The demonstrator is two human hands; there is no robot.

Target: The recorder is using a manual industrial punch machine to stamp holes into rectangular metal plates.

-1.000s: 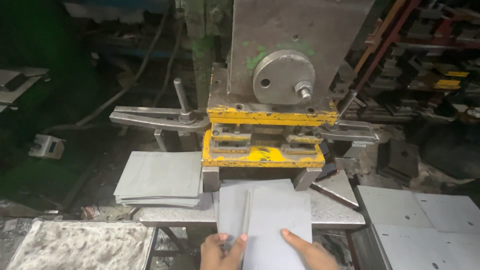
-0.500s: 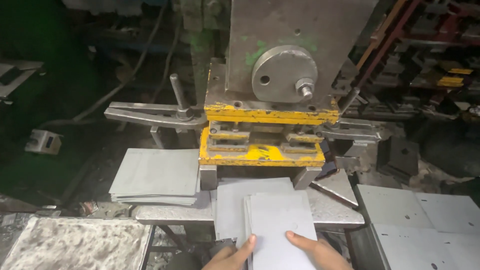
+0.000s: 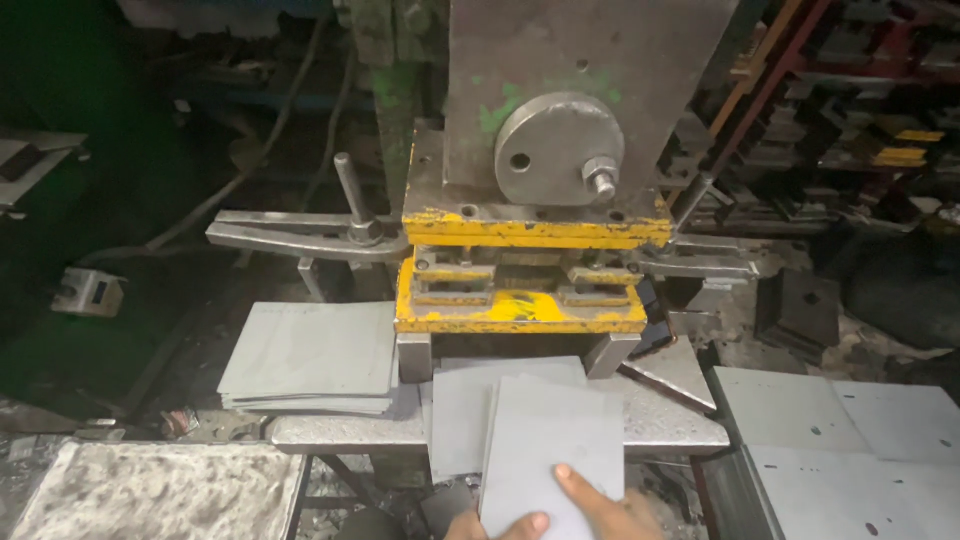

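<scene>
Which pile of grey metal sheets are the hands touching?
The middle pile of sheets, lying on the press table in front of the yellow die. The right hand and left hand rest on it; the left stack and right sheets lie untouched.

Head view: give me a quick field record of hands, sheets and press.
left hand: fingertips on near edge of top sheet
right hand: fingers flat on top sheet
top sheet: grey, lies over another sheet on the press bed
press: yellow die just behind the sheets
left stack: grey sheets, left of die
right sheets: flat, with small holes
</scene>
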